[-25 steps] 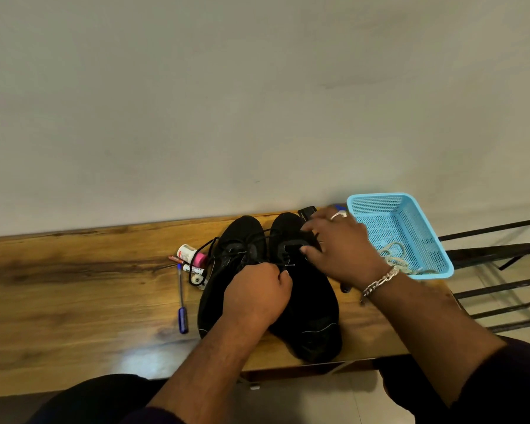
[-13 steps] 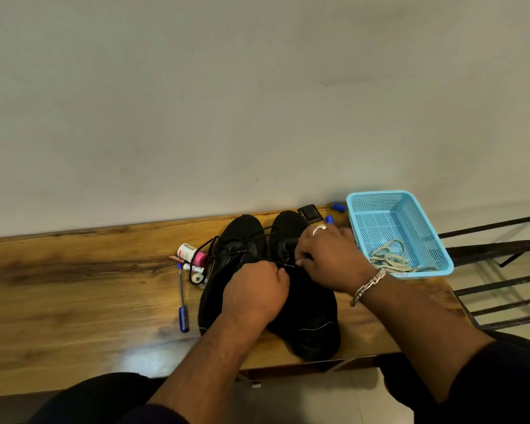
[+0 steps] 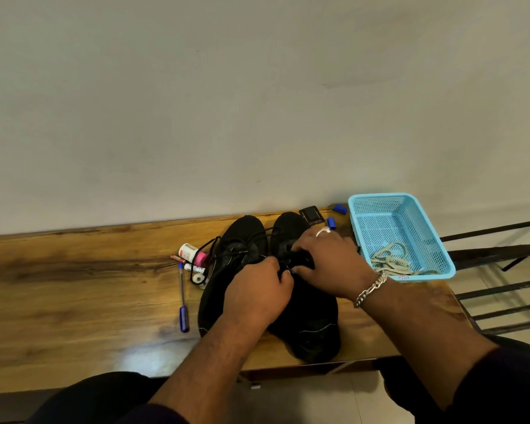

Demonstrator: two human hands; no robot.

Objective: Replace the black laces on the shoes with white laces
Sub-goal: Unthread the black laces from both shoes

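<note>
Two black shoes stand side by side on the wooden table (image 3: pixel 74 289), toes toward me: the left shoe (image 3: pixel 227 255) and the right shoe (image 3: pixel 312 325). My left hand (image 3: pixel 257 292) is closed over the lacing area between them, pinching a black lace (image 3: pixel 210 249) that loops out to the left. My right hand (image 3: pixel 328 261), with a ring and a chain bracelet, grips the tongue of the right shoe. White laces (image 3: pixel 390 261) lie coiled in the blue basket (image 3: pixel 435 240).
Left of the shoes lie a small white and pink bottle (image 3: pixel 190 252), marker pens and a blue pen (image 3: pixel 182 301). A small black square object (image 3: pixel 311 215) and two blue caps (image 3: pixel 338 209) sit behind the shoes. A dark metal rack (image 3: pixel 502 283) stands right of the table.
My right hand drew back from the far side of the right shoe and now grips near its tongue, close to my left hand. The left hand barely moved.
</note>
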